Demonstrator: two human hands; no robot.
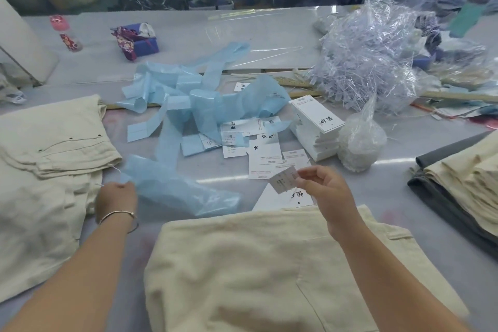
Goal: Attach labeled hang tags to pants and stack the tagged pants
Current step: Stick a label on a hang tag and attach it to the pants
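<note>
We see one small hang tag (283,179) pinched in the fingertips of the right hand (327,190), raised just above the near pair of cream pants (269,272) that lies below both wrists. Just beyond that hand, loose white tags (265,160) lie scattered; we count roughly eight, though overlaps and motion blur make that uncertain. Past them stands one stack of white tags (315,127), with a clear bag (361,143) beside it. The left hand (116,201) grips the end of a pale blue backing strip (172,188), whose tangled loops run between the two hands and cover some of the tags. To the left of that hand lies a second pair of cream pants (48,148). Far right of the right hand sits one pile of folded cream and grey pants (463,183). Beyond everything lies a heap of clear plastic fasteners (369,62).
</note>
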